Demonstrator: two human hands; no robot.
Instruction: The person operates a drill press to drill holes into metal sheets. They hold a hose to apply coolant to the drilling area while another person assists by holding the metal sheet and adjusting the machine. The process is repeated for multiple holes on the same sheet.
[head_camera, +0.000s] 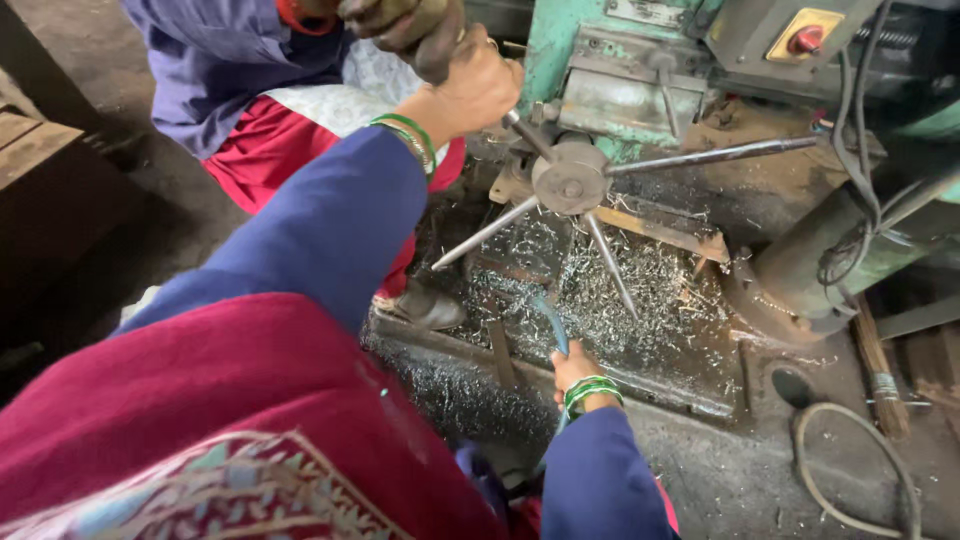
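Our left hand (478, 85) grips a spoke of the feed wheel (570, 180); our right hand (575, 368) holds a blue hose (552, 322) over the heaped metal shavings (640, 290), drilling apparently midway.

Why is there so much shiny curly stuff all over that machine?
Those are metal shavings, strewn across the machine's table beneath the spoked handwheel. The right hand reaches right among them.
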